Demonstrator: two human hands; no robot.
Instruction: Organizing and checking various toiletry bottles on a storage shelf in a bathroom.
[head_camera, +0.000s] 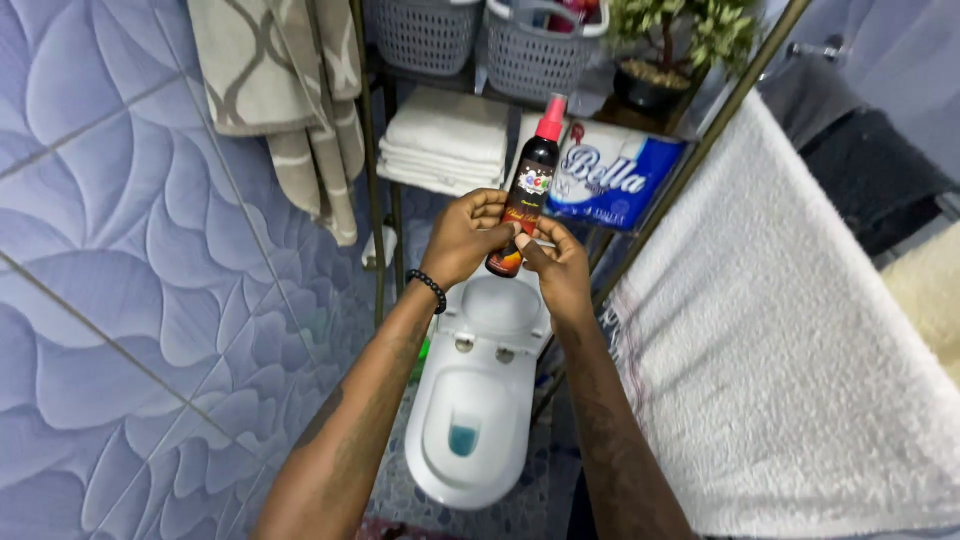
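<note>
A dark spray bottle (527, 195) with a pink nozzle is held upright between both hands above a white toilet (478, 400). The left hand (465, 238) is wrapped around its lower body; the right hand (556, 268) grips its base. Behind it, folded white towels (443, 140) and a toilet-paper pack (612, 180) are seen on a metal shelf (372, 160).

Metal shelf (372, 150) with folded white towels (445, 140), tissue pack (612, 178).

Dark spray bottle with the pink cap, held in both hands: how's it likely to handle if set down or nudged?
The spray bottle is tall and slim, so it would probably tip easily. Its round body would likely roll once down. The glossy surface may be slippery; left hand and right hand grip only its lower end.
</note>
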